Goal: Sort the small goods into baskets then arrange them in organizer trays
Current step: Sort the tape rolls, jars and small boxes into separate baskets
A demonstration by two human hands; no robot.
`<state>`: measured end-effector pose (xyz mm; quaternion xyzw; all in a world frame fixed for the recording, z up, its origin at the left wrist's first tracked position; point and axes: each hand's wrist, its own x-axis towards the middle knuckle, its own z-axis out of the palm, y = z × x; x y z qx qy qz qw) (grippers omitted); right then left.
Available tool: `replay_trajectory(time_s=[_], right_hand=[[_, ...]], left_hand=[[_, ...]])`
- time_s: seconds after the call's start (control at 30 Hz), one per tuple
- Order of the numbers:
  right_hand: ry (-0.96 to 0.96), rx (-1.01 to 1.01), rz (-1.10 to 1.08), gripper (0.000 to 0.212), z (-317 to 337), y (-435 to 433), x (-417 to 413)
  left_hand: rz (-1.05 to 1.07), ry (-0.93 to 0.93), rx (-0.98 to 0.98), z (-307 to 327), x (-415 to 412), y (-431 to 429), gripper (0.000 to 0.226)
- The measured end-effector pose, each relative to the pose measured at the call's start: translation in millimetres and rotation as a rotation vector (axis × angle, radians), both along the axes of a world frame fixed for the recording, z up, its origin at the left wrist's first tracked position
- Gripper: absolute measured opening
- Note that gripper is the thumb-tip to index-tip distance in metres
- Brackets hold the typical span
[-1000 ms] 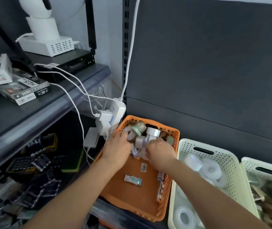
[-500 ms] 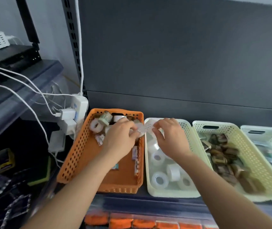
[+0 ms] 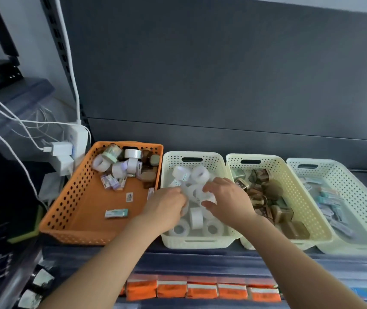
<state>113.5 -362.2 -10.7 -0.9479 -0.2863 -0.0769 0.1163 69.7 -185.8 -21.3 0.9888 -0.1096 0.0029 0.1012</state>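
Both hands sit low in the white basket (image 3: 200, 240), so tape rolls (image 3: 196, 216) land among their kind; the right hand (image 3: 229, 197) loosely pinches one roll; the left hand (image 3: 167, 206) is curled, its hold hidden; unsorted goods wait in the orange basket (image 3: 84, 208)

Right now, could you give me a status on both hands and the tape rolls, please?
Right hand grips a white tape roll over the cream basket; left hand beside it, hold hidden. Orange basket holds unsorted goods. Nothing blocking.
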Motion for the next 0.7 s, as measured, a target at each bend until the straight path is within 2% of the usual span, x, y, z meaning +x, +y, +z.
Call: replay_trajectory(time_s=[0.2, 0.33, 0.47, 0.57, 0.7], right_hand=[[-0.084, -0.018, -0.015, 0.025, -12, 15, -3], [-0.037, 0.030, 0.051, 0.029, -5, 31, 0], [-0.024, 0.106, 0.121, 0.024, 9, 67, 5], [-0.004, 0.110, 0.205, 0.021, 17, 101, 7], [0.023, -0.029, 0.273, 0.016, 15, 145, 17]], left_hand=[[0.010, -0.071, -0.121, 0, -9, 16, 0.017], [0.169, -0.174, -0.148, 13, -12, 50, 0.024], [0.383, -0.052, -0.011, 14, -5, 102, 0.029], [0.444, 0.092, 0.100, 8, -2, 132, 0.028], [0.502, 0.136, 0.129, -1, 4, 159, 0.019]])
